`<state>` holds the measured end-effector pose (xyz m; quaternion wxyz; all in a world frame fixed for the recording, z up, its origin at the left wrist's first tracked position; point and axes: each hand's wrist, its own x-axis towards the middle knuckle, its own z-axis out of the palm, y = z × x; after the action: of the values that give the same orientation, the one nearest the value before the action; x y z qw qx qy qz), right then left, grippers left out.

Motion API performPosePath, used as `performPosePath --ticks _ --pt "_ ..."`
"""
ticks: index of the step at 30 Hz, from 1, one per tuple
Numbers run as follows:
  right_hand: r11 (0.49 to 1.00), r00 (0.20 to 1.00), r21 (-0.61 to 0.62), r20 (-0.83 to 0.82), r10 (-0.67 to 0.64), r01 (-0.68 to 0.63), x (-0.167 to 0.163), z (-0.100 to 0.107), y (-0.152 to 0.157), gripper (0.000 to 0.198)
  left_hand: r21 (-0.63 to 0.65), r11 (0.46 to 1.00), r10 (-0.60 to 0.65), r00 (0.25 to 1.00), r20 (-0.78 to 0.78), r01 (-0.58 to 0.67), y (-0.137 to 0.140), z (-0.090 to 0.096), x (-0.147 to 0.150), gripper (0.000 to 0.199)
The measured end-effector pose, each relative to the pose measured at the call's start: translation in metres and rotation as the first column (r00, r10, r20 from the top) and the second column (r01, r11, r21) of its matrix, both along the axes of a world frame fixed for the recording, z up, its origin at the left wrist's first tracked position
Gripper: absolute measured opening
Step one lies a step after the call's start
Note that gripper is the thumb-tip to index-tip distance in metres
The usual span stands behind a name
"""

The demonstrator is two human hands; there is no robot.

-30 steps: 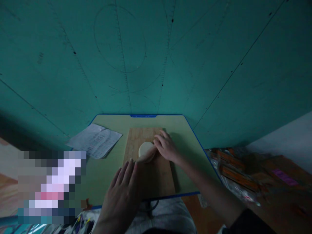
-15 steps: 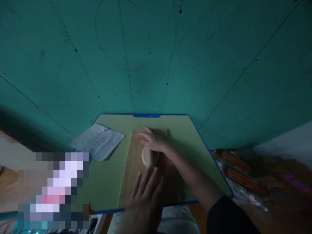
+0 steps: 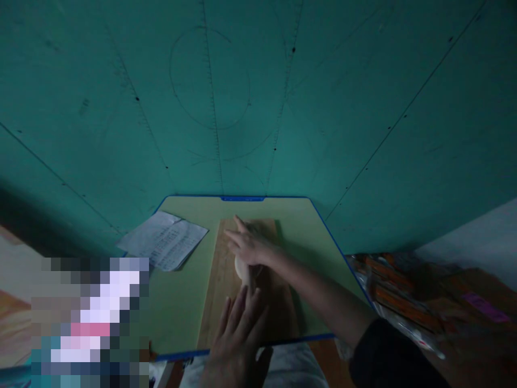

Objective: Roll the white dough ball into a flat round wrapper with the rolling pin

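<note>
A thin pale rod, seemingly a rolling pin [image 3: 249,281], lies lengthwise over a flat round of pale dough [image 3: 239,268] on the wooden board [image 3: 210,293]. At its far end my right hand [image 3: 249,246] rests palm down with fingers spread, hiding the upper part of the dough. My left hand [image 3: 239,326] is at the near end, its fingers stretched forward and their tips beside or on the rod. Neither hand's fingers wrap round it, as far as I can see. Dim light blurs the contact.
The board lies on a pale-green folding table [image 3: 319,258] with a blue edge. A printed paper sheet [image 3: 169,242] covers its left part. A green wall [image 3: 242,108] rises behind. Plastic-wrapped packages [image 3: 399,293] are at the right; a pixelated patch hides the lower left.
My right hand has slid a little nearer and now covers more of the dough. The left hand stays at the near end, and the view has tilted slightly upward.
</note>
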<state>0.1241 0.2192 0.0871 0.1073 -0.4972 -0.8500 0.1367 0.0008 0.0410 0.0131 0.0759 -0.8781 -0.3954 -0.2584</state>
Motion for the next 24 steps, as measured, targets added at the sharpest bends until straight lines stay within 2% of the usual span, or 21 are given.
performPosePath --ticks 3,6,9,12,16,19,24 --pt "0.995 0.996 0.038 -0.002 0.094 -0.094 -0.016 0.0 0.003 0.033 0.035 0.999 0.025 0.999 0.022 -0.026 -0.002 -0.016 -0.011 0.051" --pt "0.998 0.994 0.038 -0.09 0.06 -0.056 -0.005 -0.008 0.002 0.033 0.018 1.0 -0.009 1.0 -0.015 0.009 -0.002 -0.022 -0.009 0.047" --pt "1.0 0.986 0.016 -0.163 -0.021 0.024 0.023 -0.016 -0.005 0.038 -0.028 0.999 -0.043 0.997 -0.059 0.042 0.0 -0.02 0.005 0.057" --pt "0.999 0.975 -0.014 -0.216 -0.053 0.051 0.051 -0.019 -0.012 0.039 -0.062 0.997 -0.053 0.997 -0.062 0.05 -0.001 -0.014 0.022 0.072" --pt "0.999 0.986 -0.013 -0.16 -0.047 0.046 0.065 -0.015 -0.017 0.041 -0.07 0.994 -0.082 0.995 -0.057 0.078 0.0 -0.002 0.034 0.078" --pt "0.998 0.996 -0.044 -0.083 -0.041 0.037 0.056 -0.007 -0.014 0.046 -0.041 0.996 -0.087 0.995 -0.048 0.085 0.002 0.003 0.025 0.069" --pt "0.991 0.999 -0.122 -0.016 0.049 -0.051 0.011 0.004 -0.003 0.047 -0.001 0.997 -0.077 0.996 -0.034 0.077 0.004 0.008 -0.018 0.056"
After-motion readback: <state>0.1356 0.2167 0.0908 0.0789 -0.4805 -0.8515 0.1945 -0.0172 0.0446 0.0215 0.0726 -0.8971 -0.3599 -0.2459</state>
